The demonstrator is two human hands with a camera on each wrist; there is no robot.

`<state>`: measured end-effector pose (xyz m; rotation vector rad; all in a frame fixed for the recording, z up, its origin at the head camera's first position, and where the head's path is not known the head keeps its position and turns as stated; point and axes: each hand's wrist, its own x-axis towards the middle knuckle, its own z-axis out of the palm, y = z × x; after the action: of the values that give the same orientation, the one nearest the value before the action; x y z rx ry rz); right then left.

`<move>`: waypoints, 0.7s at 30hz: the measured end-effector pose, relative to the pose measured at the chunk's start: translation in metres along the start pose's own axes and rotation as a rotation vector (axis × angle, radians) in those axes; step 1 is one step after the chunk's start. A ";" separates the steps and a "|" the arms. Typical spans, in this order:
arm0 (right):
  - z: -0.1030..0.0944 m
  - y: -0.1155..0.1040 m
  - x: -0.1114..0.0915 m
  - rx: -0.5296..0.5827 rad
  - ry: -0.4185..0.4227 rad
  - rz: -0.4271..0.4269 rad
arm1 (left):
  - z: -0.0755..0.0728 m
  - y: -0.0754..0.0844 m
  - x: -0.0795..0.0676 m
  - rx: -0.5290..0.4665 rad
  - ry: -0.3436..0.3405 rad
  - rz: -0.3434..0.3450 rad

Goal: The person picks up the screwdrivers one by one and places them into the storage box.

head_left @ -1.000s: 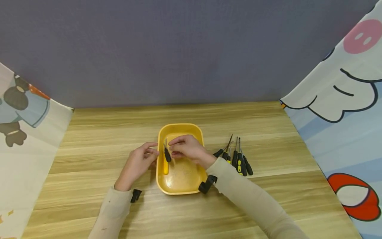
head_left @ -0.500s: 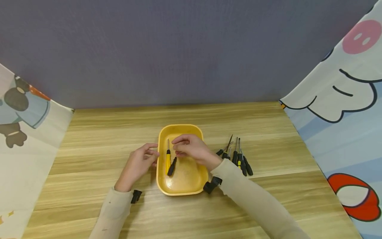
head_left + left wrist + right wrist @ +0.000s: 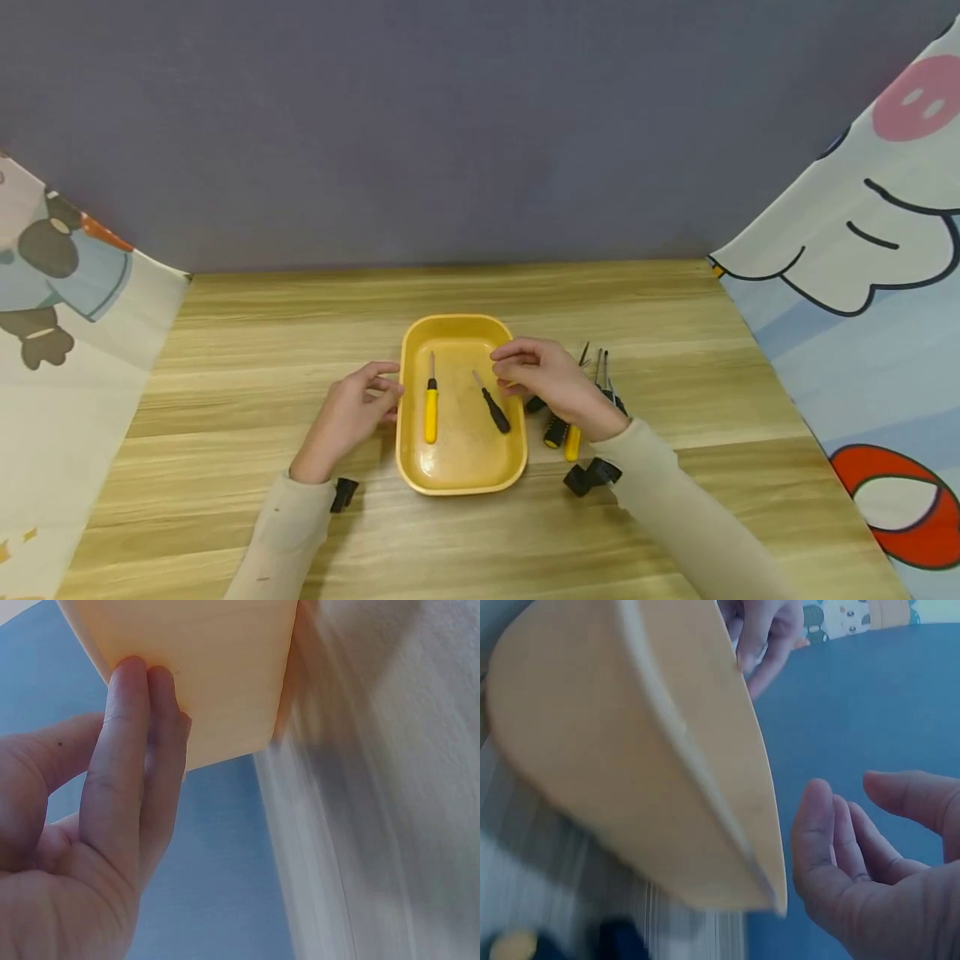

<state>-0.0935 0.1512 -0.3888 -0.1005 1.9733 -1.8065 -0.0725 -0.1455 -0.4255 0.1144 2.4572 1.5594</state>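
My left hand (image 3: 354,417) touches the left wall of a yellow tray (image 3: 461,490), its fingers (image 3: 116,765) extended against the outer wall in the left wrist view. In the tray lie two screwdrivers, apart from each other. One yellow-handled screwdriver (image 3: 431,412) points away along the left side. The small black screwdriver (image 3: 495,412) slants on the right side. My right hand (image 3: 551,379) hovers over the tray's right rim with nothing in it. In the right wrist view its thumb and fingers are parted, beside the tray wall.
Right of the tray, partly under my right arm, lies a cluster of several screwdrivers (image 3: 573,442) with black and yellow handles. The wooden table (image 3: 262,333) meets a grey panel (image 3: 450,150) at the back. Printed cloth (image 3: 892,350) hangs at both sides.
The black screwdriver has shifted from beside the yellow one to the tray's right side. My right hand has moved right, from inside the tray to its rim. The left hand stays.
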 end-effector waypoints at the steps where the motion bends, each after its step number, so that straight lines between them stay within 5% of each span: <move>1: -0.005 0.002 -0.003 -0.004 0.008 -0.004 | 0.000 0.000 0.000 0.003 0.000 -0.002; 21: -0.085 0.040 -0.055 -0.066 0.249 -0.001 | 0.000 0.003 -0.002 0.015 -0.006 -0.008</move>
<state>-0.0670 0.2550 -0.4095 0.1087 2.2026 -1.8293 -0.0706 -0.1445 -0.4226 0.1112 2.4623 1.5352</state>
